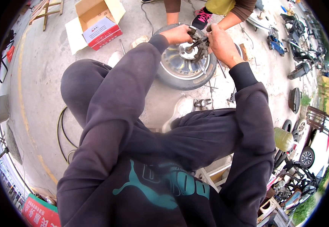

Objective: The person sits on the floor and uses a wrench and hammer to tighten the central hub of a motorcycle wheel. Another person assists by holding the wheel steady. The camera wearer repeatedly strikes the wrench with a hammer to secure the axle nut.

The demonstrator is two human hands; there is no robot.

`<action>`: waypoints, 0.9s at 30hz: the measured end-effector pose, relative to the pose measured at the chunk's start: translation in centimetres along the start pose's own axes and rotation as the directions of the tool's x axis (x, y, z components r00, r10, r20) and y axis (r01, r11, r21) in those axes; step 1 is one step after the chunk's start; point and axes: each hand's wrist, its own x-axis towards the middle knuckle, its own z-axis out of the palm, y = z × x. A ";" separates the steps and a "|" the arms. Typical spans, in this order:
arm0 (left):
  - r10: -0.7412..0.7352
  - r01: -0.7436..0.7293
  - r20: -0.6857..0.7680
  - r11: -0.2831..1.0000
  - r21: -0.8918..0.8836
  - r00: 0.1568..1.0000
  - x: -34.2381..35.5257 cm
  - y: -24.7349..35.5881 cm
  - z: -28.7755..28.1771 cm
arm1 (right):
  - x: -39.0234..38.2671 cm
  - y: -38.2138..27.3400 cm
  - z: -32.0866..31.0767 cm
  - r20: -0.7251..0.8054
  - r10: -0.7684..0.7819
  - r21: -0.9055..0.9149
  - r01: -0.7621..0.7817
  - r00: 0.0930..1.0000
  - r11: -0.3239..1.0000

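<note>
A small motor-scooter type wheel (165, 77) with a black tyre lies flat on the ground in front of my knees, its silver hub (187, 52) facing up. Over the hub's right side sits a dark, greasy metal part (201, 48) with several arms. My left hand (176, 34) reaches over the wheel's far left, its fingers closed on the part's dark upper end. On the other side my right hand (224, 44) pinches the same part from the right. My fingers cover much of it, so its exact kind is unclear.
Another person's arms (230, 22) come in from the far side, close to the wheel. An opened cardboard box (100, 28) stands far left. A metal fitting (203, 102) lies near my right shin. A hose (60, 130) curls at left. Motor scooters (298, 41) and parts line the right.
</note>
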 end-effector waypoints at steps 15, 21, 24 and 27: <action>0.064 -0.064 0.009 0.997 -0.041 0.998 -0.3 0.0 0.6 | 0.1 -1.7 -0.6 0.096 0.139 -0.148 -0.124 0.986 0.981; 0.127 -0.130 -0.036 0.987 -0.097 0.991 -1.6 -2.5 0.2 | 0.5 -2.4 -1.2 0.210 0.155 -0.202 -0.112 0.965 0.973; 0.035 -0.079 -0.226 0.979 -0.188 0.974 -4.4 -4.7 2.5 | 0.1 -2.3 -1.9 0.210 0.137 -0.164 -0.103 0.968 0.981; 0.055 -0.032 -0.395 0.997 0.064 0.917 -4.8 -6.2 3.9 | 0.3 -1.5 -1.6 0.212 0.085 -0.109 -0.063 0.974 0.992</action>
